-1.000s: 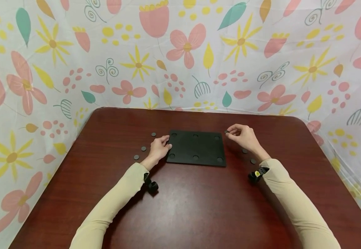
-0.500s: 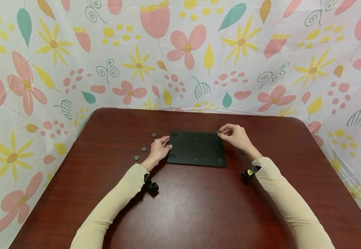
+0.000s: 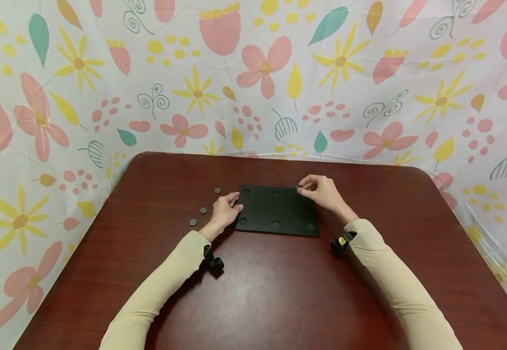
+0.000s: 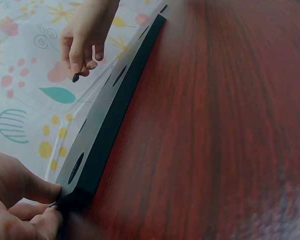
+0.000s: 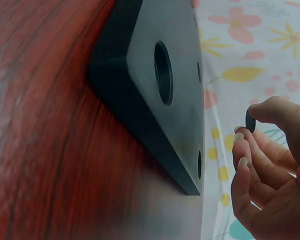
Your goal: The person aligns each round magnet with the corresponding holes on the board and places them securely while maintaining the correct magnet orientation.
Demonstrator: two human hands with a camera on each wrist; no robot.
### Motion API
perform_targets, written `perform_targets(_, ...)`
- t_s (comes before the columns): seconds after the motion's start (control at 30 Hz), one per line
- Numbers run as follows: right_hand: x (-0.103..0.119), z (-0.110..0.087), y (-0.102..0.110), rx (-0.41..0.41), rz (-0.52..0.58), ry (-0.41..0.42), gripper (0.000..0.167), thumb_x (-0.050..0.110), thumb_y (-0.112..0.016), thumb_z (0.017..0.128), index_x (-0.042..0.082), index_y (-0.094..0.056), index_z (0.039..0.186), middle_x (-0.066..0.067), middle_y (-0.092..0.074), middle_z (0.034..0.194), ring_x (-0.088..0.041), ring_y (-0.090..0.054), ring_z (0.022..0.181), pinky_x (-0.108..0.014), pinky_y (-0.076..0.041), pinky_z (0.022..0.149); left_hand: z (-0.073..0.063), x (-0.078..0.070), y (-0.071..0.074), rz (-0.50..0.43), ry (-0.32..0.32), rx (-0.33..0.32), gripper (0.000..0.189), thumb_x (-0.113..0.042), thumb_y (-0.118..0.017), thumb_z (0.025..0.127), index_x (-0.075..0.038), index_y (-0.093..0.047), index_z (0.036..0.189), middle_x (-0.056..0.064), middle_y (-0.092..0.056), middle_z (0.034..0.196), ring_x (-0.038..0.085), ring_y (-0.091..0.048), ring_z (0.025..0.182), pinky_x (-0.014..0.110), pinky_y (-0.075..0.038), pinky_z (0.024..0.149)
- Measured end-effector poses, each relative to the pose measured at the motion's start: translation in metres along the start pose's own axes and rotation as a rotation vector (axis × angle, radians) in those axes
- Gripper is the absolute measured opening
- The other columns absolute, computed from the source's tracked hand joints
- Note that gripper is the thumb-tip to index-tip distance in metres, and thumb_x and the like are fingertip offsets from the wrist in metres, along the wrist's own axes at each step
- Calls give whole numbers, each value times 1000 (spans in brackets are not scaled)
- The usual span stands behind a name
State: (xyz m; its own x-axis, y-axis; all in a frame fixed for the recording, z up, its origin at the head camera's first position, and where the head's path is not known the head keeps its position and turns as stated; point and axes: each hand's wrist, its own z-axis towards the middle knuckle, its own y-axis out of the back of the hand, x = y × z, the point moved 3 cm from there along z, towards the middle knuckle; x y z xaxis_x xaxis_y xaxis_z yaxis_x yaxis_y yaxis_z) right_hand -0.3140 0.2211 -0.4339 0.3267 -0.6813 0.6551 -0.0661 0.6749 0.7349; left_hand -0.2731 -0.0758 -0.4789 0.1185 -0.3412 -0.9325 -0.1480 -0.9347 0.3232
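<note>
A flat black rectangular board (image 3: 275, 208) with several round recesses lies on the table. At its left edge my left hand (image 3: 224, 211) grips the board, thumb and fingertips at the near corner in the left wrist view. My right hand (image 3: 322, 191) pinches a small dark round disc (image 5: 250, 120) between thumb and fingertip. It holds the disc above the board's far right part, over the surface and apart from it in the right wrist view. The far right recess is hidden behind the right hand in the head view.
Three loose discs lie left of the board: a far one (image 3: 217, 190), a middle one (image 3: 203, 210) and a near one (image 3: 193, 222). The reddish-brown table (image 3: 270, 291) ends at a floral cloth (image 3: 253, 87) behind. Each wrist wears a black camera (image 3: 215, 263).
My right hand has moved left with the pinched disc, from beside the board's right edge to over the board. The left hand stays at the left edge.
</note>
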Motion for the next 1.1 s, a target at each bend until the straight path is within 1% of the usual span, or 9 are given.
perform_targets(0.27,6,6,-8,42,8,8,22,21,-70,90,6,-68,105,-14,-72,96,-25,-67,83,-37,-55,72,1,-2,-1,-1,-10,-5,50,-8,-57,97,-9,-44,146,12,-42,151,25,-39,141,40,-44,107)
perform_targets(0.43,12,10,-13,68,5,33,20,19,-70,90,5,-69,104,-14,-72,95,-26,-67,84,-39,-55,72,2,-1,-2,2,-13,-7,50,-8,-57,97,-10,-44,146,12,-44,150,25,-40,140,39,-44,107)
perform_targets(0.63,18,17,-22,105,-1,61,22,20,-70,90,4,-69,104,-13,-73,93,-25,-67,82,-34,-53,68,3,3,-1,-3,4,-15,49,-8,-57,97,-11,-45,145,12,-45,149,25,-40,140,40,-44,106)
perform_targets(0.73,21,20,-26,111,6,55,19,20,-70,90,6,-69,104,-12,-73,93,-24,-67,82,-34,-53,69,4,3,-2,-8,0,-13,49,-8,-57,97,-11,-45,145,12,-45,149,25,-40,140,39,-44,106)
perform_targets(0.87,25,24,-32,144,23,45,17,20,-69,90,8,-69,103,-11,-73,95,-23,-67,82,-34,-53,68,3,2,-2,-1,-7,-16,50,-7,-58,97,-10,-45,145,13,-45,149,25,-42,139,38,-46,105)
perform_targets(0.97,27,26,-37,170,33,44,18,19,-69,90,7,-69,104,-12,-73,96,-22,-68,81,-33,-53,66,1,2,-2,11,-9,-17,51,-6,-58,96,-9,-44,145,14,-45,149,26,-42,138,37,-47,104)
perform_targets(1.1,31,31,-42,183,34,42,18,18,-70,90,6,-69,103,-13,-73,96,-23,-68,79,-31,-53,63,2,2,-1,14,-8,-22,51,-6,-58,96,-9,-44,145,13,-45,149,25,-42,139,37,-46,104)
